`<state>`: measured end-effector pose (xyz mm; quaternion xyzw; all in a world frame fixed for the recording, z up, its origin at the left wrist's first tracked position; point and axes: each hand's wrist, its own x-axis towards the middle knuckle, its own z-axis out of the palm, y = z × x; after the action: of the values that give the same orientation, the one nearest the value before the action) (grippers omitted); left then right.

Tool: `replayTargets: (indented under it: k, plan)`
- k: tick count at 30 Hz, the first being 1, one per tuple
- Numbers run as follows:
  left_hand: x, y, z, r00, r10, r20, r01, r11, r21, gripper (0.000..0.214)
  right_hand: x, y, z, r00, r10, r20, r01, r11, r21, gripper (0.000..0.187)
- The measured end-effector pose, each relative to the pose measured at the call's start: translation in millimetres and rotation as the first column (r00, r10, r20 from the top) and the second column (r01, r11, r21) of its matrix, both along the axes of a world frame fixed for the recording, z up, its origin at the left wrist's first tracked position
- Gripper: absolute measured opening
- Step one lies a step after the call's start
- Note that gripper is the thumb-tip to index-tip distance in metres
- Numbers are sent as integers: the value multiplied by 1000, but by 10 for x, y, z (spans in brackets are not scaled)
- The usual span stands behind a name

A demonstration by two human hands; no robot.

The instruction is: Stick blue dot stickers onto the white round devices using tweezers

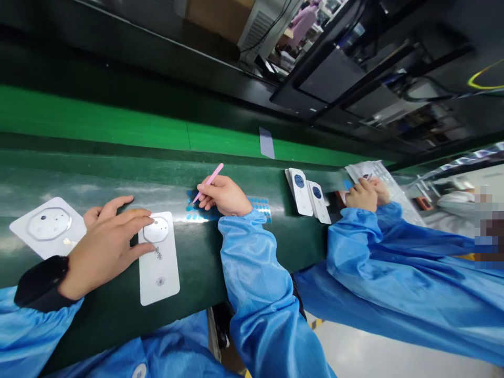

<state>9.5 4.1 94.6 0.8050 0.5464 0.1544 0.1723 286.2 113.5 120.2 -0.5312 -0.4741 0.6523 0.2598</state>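
My left hand (114,241) lies with fingers spread, two of them touching a white phone back cover (159,273) that has a round camera area near its top. To its left sits another white cover (47,244), turned at an angle and partly hidden by the hand. My right hand (226,197) is closed around pink tweezers (212,177), whose tip points down at the clear sheet. That sheet carries rows of small blue round stickers (260,205), partly under my right hand. Whether the tip grips a sticker is too small to tell.
Two stacks of white covers with dark blue camera circles (316,192) stand right of the sheet. Beyond them, a co-worker's hands (366,194) work by a plastic bag (394,184). A pale cover (266,143) lies on the green belt (149,126) behind the bench.
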Motion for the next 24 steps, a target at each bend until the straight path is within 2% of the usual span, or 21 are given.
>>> replayTargets:
  k: [4,8,11,16,24]
  plan:
    - [7,0,-27,999,2,35,-4,999,51,33,-60,-95,38,995,18,-95,-15,1000,26,39]
    - [17,0,-24,999,-15,35,13,998,60,32,-325,-284,34,985,108,-133,-107,994,11,44]
    - [19,-4,-12,999,-36,36,33,996,84,33,-491,-381,18,982,167,-86,-169,986,-13,37]
    - [12,-4,-5,997,-65,50,59,991,119,31,-536,-394,22,990,139,10,-138,990,-33,25]
    - [30,0,6,995,-89,33,85,990,115,34,-519,-361,16,986,140,91,-139,990,-14,28]
